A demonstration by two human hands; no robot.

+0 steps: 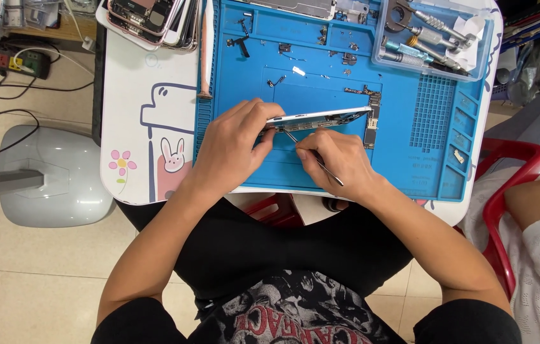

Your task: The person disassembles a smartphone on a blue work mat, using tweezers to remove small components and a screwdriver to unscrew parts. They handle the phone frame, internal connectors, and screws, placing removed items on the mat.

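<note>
Two hands curl inward: left hand (pixel 232 150) clamps the tilted phone (pixel 318 118), right hand (pixel 339 164) pinches tweezers (pixel 316 160).

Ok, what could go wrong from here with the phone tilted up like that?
The left hand holds the phone frame on edge while the right hand works a thin metal tool inside; a slip could gouge parts. Loose screws and brackets lie near on the blue mat and could scatter.

Phone repair bench, this one. Blue repair mat (pixel 435 121) strewn with tiny parts, a screwdriver tray (pixel 432 35), stacked phone housings (pixel 152 19).
</note>
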